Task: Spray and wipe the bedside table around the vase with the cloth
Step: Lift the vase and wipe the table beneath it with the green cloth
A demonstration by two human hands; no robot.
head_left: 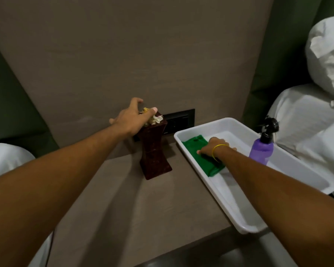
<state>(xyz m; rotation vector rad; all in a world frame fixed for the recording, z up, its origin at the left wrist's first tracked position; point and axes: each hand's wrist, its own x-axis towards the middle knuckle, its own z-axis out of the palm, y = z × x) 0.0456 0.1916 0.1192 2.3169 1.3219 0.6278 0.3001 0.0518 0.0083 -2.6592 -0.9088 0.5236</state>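
Early going here, by the look of it. The right hand (213, 146) is down inside the white tray (237, 214), fingers (200, 151) pressed onto the folded green cloth (196, 151) that lies at the tray's far end; whether they have actually closed around the fabric or just rest flat on it cannot be told from this angle. The purple spray bottle (261, 150) stands upright in the same tray, just beside that wrist, with no hand on it. Over on the other side, the left hand (130, 120) hovers at the top of the dark vase (152, 151), fingers spread wide over the flowers, not visibly gripping. The vase sits upright at the back of the surface (135, 214), near the wall socket. The surface shows no wet sheen or streaks, so the judgement is that spraying and wiping both remain to be done: the cloth isn't out of the tray yet.
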